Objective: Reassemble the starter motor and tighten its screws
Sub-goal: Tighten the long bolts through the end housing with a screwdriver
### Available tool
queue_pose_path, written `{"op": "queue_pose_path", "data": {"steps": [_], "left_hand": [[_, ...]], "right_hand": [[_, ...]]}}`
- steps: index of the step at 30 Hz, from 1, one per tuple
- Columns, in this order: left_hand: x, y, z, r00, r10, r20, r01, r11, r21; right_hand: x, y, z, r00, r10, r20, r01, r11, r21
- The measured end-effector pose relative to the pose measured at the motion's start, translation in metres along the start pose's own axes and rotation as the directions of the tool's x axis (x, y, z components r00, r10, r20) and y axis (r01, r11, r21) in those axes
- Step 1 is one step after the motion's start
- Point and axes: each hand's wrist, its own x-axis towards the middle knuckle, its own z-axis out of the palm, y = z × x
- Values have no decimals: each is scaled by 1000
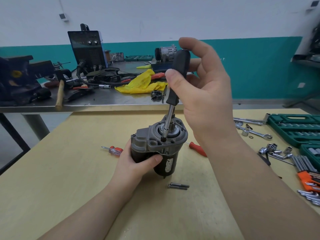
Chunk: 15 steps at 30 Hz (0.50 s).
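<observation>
Metal, ribbed: motor [156, 146], upright on wood counter [69, 170].
Left hand [133, 161]: grips motor.
Right hand [204, 87]: pinches black driver [176, 80].
Bolts [178, 186]: two, steel.

No text, brand or number could be read anywhere. The starter motor [158, 148], standing at the centre of the frame, carried a worn white label [169, 164] on its black body, with its print too scuffed and small to make out. The welding machine [88, 49] at the upper left showed faint pale marks on its dark front panel beside two knobs, but they were too blurred to read. The yellow plastic bag [141, 83] on the steel bench bore faint print that was also illegible.
</observation>
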Motion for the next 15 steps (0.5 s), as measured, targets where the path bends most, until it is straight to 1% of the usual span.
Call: {"op": "queue_pose_path", "data": {"steps": [2,5,6,8,10,12,13,15], "left_hand": [[0,1,1,1000,4,5,-4,1000,3],[0,1,1,1000,7,2,-7,1000,9],[1,1,1,1000,7,0,-7,1000,12],[1,1,1,1000,8,-1,-8,1000,12],[0,1,0,1000,9,-2,-9,1000,6],[0,1,0,1000,13,1,-13,1000,8],[0,1,0,1000,15,2,-15,1000,12],[0,0,0,1000,15,-1,-15,1000,18]], "right_hand": [[0,1,0,1000,4,-11,-4,1000,15],[1,1,-1,996,81,34,-86,984,156],[1,0,-2,994,102,48,-109,978,177],[2,0,-4,994,91,52,-97,987,130],[2,1,-2,999,42,32,-43,998,42],[2,2,-1,1000,11,11,-11,1000,1],[2,2,0,1000,9,7,-9,1000,6],[1,2,-1,999,38,21,-40,995,94]]}}
